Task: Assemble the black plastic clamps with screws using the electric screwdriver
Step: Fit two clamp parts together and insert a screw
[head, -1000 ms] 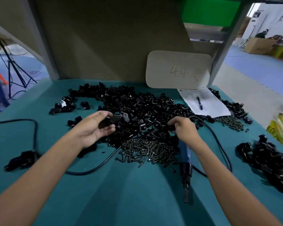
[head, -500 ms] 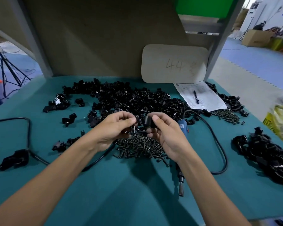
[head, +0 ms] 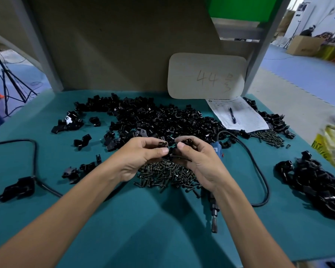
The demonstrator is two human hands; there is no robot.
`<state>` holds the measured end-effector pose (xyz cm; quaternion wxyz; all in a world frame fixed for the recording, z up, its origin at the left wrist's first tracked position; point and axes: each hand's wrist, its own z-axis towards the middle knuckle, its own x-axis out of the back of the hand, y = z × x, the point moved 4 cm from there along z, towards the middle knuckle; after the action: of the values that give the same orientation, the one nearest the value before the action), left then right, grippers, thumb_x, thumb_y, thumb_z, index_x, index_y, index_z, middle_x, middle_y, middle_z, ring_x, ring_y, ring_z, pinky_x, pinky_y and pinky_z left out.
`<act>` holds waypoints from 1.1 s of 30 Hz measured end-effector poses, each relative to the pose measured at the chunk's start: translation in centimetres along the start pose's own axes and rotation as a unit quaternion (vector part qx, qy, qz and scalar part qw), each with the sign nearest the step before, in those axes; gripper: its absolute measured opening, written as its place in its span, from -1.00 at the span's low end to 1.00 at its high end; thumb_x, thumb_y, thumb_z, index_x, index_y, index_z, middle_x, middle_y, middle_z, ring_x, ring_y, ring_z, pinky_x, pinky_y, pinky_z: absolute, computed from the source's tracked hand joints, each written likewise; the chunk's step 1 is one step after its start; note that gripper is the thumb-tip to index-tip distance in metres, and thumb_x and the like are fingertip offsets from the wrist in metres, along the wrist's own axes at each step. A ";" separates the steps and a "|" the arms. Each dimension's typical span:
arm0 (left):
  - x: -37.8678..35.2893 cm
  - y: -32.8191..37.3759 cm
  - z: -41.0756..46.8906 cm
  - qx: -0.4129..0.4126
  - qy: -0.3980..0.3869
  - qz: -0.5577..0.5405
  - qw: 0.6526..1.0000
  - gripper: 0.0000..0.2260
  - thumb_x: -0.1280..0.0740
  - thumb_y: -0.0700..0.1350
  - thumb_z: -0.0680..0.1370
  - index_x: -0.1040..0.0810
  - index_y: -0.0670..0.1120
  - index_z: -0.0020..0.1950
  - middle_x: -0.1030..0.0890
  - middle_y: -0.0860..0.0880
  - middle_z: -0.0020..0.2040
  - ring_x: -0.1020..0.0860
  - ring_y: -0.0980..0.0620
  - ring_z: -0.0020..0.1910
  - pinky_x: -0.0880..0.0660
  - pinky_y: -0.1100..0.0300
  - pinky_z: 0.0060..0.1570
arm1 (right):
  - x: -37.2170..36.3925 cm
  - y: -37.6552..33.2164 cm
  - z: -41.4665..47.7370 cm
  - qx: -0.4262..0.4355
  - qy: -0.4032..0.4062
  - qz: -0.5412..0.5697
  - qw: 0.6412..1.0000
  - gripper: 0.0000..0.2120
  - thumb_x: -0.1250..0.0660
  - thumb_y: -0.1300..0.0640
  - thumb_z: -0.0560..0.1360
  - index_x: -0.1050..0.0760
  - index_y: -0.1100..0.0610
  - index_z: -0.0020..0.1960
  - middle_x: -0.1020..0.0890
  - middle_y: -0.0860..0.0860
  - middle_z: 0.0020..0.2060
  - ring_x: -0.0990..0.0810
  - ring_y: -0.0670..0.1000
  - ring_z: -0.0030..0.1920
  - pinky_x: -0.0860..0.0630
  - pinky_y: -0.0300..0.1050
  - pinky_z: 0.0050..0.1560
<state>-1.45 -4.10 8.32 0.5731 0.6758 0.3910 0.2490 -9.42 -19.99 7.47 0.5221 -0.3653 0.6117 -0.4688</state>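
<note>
- Lying on the teal table (head: 162, 229) closest to the viewer, the electric screwdriver (head: 214, 211) points its bit this way; blue body partly hidden behind the right forearm, nobody gripping it.
- Its black cable (head: 260, 171) loops out to the right and back across the cloth.
- Screw pile (head: 162, 176) sits directly under both hands.
- Left hand (head: 141, 157): fingers curled, thumb and fingertips pinching a small black clamp part (head: 162, 144).
- Right hand (head: 200, 161): also curled, pinching a second clamp part (head: 188, 141).
- Both parts held up over the screws, very close together; cannot tell if they touch.
- Far right: heap of black clamps (head: 317, 184), well apart from the hands.
- Far left: black plug (head: 17, 187) on its own cord (head: 34, 149).
- A few stray clamp pieces (head: 81, 141) lie left of the hands.
- Behind the hands: big loose pile of clamp parts (head: 159, 117) spread across mid-table.
- Back right: paper sheet (head: 246, 120) with a pen (head: 232, 116) on it, smaller screw pile (head: 269, 136) just beside its near edge.
- Yellow bag (head: 333, 146) at the right edge, blurred.
- Farthest: cardboard sign (head: 207, 60) marked "44" leaning upright on the back panel.
</note>
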 end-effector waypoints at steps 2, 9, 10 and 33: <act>-0.1 0.2 -0.1 -0.005 0.002 -0.004 1.000 -0.73 -0.53 -0.26 0.36 -0.67 -0.17 0.05 -0.68 -0.12 -0.06 -0.65 0.04 -0.14 -0.62 0.26 -0.12 | -0.2 0.2 0.0 -0.001 0.008 0.021 1.000 -0.78 -0.47 0.18 0.47 -0.66 0.11 0.12 -0.66 0.03 -0.11 -0.66 -0.03 -0.09 -0.65 -0.12 -0.12; -0.7 0.2 -0.7 -0.024 -0.006 0.030 0.999 -0.73 -0.53 -0.24 0.44 -0.56 -0.22 0.08 -0.66 -0.13 -0.19 -0.64 0.00 -0.29 -0.63 0.19 -0.31 | -0.5 0.3 0.1 0.019 0.028 -0.003 0.999 -0.74 -0.53 0.04 0.40 -0.58 0.12 0.01 -0.68 0.07 -0.10 -0.67 0.00 -0.11 -0.57 -0.17 -0.22; -0.7 0.3 -0.7 -0.024 -0.007 0.025 0.999 -0.70 -0.54 -0.21 0.42 -0.58 -0.21 0.10 -0.67 -0.11 -0.20 -0.65 0.00 -0.29 -0.63 0.20 -0.32 | -0.5 0.3 0.1 0.020 0.025 -0.026 0.999 -0.78 -0.52 0.00 0.42 -0.63 0.08 0.00 -0.68 0.06 -0.08 -0.64 0.00 -0.09 -0.54 -0.17 -0.21; -0.8 0.9 -1.4 -0.134 0.028 0.064 0.989 -0.68 -0.56 -0.02 0.36 -0.67 0.02 0.09 -0.74 -0.02 -0.02 -0.71 0.02 -0.04 -0.60 0.27 -0.08 | -1.4 1.0 0.0 -0.021 -0.012 0.069 0.997 -0.82 -0.41 0.06 0.53 -0.73 -0.04 0.08 -0.69 0.00 -0.12 -0.63 -0.06 -0.22 -0.57 -0.20 -0.29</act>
<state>-2.83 -3.97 9.64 0.6305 0.6092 0.3257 0.3540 -9.10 -18.42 6.92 0.5525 -0.3390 0.6389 -0.4142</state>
